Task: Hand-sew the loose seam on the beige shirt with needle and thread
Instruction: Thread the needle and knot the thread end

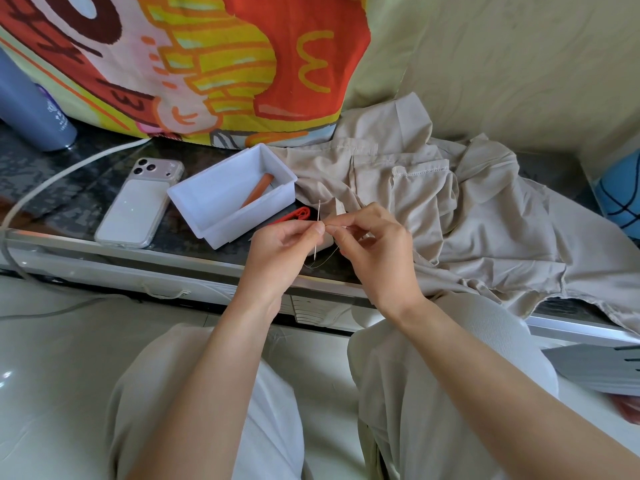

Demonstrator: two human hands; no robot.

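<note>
A person's left hand [284, 244] pinches a needle [319, 211] upright between thumb and forefinger while the right hand [377, 251] pinches the thread [329, 257] just beside it, above the bench's [69, 188] front edge. The beige shirt [450, 202] lies crumpled toward the bench's right end, one fold spilling over the front edge. Being soft, light cloth, it is probably best gripped close beside the seam; the stiff, slippery needle likely wants a firm mid-shaft pinch
</note>
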